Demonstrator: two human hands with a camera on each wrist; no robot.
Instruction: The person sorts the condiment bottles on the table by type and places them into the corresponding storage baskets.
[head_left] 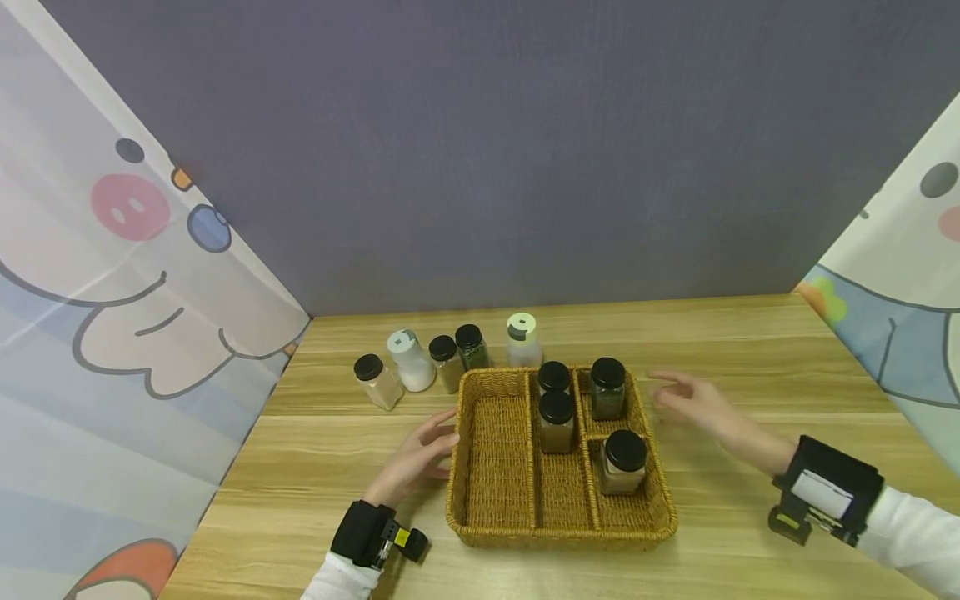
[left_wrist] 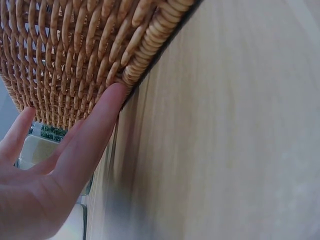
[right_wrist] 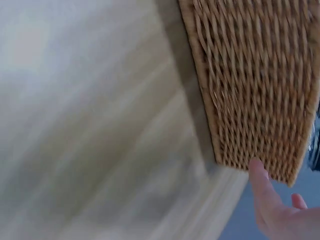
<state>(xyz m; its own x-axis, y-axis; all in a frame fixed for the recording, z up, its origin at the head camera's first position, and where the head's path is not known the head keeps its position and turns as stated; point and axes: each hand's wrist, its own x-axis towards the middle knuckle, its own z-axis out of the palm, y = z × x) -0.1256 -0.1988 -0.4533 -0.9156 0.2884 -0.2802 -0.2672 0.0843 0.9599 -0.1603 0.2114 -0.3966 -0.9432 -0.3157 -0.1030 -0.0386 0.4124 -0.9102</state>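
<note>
A woven wicker basket (head_left: pixel 558 532) with several compartments stands on the wooden table. My left hand (head_left: pixel 411 461) is at its left wall; in the left wrist view the thumb (left_wrist: pixel 97 127) rests along the lower edge of the weave, fingers extended. Beside the right wall is my right hand (head_left: pixel 703 408), fingers loosely extended and holding nothing; the right wrist view has a fingertip (right_wrist: pixel 256 165) overlapping the wicker. Two black-lidded jars, a front one (head_left: pixel 557 423) and a back one (head_left: pixel 553 377), share the middle compartment. A green-filled jar (head_left: pixel 607 392) and a pale-filled jar (head_left: pixel 624 467) occupy the right-hand compartments.
Behind the basket and to its left are a pale-filled jar (head_left: pixel 379 383), a white-capped bottle (head_left: pixel 412 362), a black-lidded jar (head_left: pixel 447 364), a green-filled jar (head_left: pixel 472 347) and another white-capped bottle (head_left: pixel 523 340). A grey panel (head_left: pixel 540 167) rises behind the table; printed curtains (head_left: pixel 112 275) flank it.
</note>
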